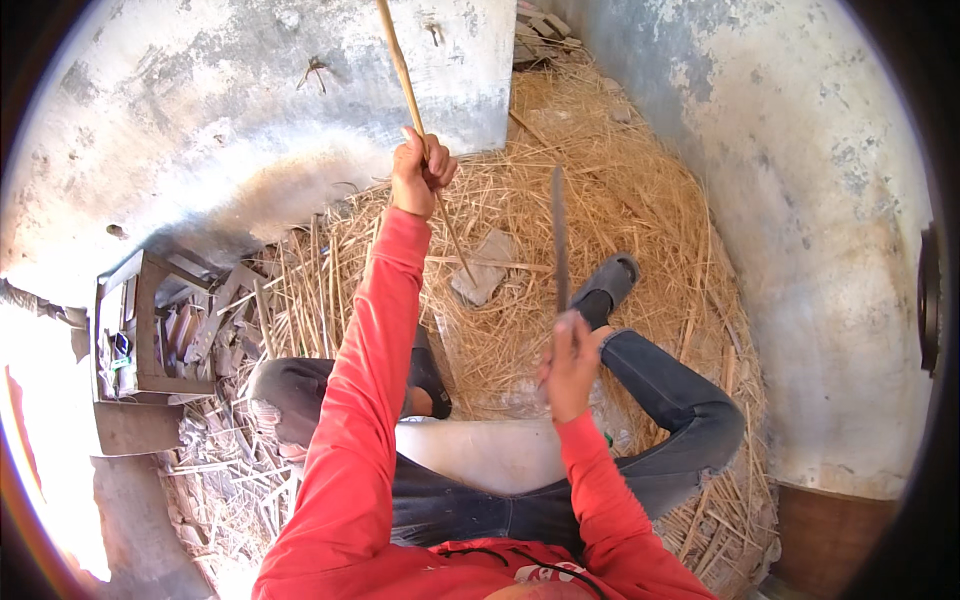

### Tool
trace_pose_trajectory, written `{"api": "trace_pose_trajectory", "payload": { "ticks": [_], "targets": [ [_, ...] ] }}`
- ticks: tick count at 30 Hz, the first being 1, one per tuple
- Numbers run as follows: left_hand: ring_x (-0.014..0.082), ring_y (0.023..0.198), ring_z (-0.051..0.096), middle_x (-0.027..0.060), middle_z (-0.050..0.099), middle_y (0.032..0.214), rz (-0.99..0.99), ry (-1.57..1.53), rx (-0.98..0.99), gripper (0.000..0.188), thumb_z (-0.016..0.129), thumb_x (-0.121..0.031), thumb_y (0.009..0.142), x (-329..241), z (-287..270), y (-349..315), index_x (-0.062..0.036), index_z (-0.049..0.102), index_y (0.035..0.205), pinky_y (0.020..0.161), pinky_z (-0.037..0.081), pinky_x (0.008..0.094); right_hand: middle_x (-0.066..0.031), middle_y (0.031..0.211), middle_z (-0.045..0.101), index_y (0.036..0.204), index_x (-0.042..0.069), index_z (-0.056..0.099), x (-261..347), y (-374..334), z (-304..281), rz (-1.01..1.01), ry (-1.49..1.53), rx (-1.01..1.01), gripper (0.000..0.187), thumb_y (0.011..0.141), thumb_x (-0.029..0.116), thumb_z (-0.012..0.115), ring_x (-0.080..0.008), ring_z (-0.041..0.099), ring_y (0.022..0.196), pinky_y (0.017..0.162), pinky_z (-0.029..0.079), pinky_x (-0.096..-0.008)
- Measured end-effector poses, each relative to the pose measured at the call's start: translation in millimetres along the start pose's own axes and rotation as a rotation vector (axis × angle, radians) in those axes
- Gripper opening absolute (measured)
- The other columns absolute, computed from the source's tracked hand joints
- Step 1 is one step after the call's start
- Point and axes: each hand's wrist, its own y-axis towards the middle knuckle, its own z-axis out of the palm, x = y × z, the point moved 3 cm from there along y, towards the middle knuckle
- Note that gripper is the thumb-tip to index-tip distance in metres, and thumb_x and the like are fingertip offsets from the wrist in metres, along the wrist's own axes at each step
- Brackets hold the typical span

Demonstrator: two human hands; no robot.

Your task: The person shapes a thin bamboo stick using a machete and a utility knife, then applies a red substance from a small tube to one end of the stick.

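My left hand is closed round a long, thin bamboo stick, held up and away from me. The stick's lower end comes down at a flat grey stone among the shavings; I cannot tell if it touches. In my right hand, slightly blurred, is a machete, its long dark blade pointing away from me. The blade stands to the right of the stick, apart from it. My fingers hide the machete's handle.
Straw-like bamboo shavings cover the floor. Left stands a wooden frame with wood scraps, beside several upright bamboo strips. Worn walls enclose the right and far left. My bent legs surround a pale, rounded surface.
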Motion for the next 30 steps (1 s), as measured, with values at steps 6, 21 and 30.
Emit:
{"api": "trace_pose_trajectory", "payload": {
  "ticks": [6,21,30],
  "targets": [
    [0.0059,0.046,0.021,-0.0057,0.029,0.055,0.247,0.241,-0.227,0.059,0.042,-0.053,0.105,-9,-6,-19,-0.0143,0.034,0.062,0.043,0.016,0.0250,0.0005,0.061,0.046,0.138,0.002,0.045,84,-5,24,-0.395,0.208,-0.011,0.042,0.104,0.027,0.052,-0.0064,0.043,0.045,0.038,0.035,-0.0232],
    [0.0086,0.044,0.024,-0.0041,0.028,0.054,-0.106,0.191,-0.260,0.055,0.035,-0.050,0.108,55,-55,-67,-0.0147,0.034,0.065,0.040,0.018,0.0282,-0.0004,0.078,0.055,0.142,0.005,0.045,0,11,-20,-0.051,-0.080,0.140,0.050,0.101,0.028,0.062,-0.0055,0.044,0.052,0.042,0.036,-0.0228],
    [0.0078,0.043,0.016,-0.0066,0.023,0.053,0.244,0.029,-0.399,0.063,0.029,-0.067,0.102,-101,2,-33,-0.0173,0.031,0.064,0.038,0.012,0.0275,0.0018,0.072,0.051,0.141,-0.001,0.047,39,7,-16,-0.092,0.029,0.035,0.049,0.099,0.018,0.064,-0.0033,0.044,0.054,0.042,0.036,-0.0211]
  ]
}}
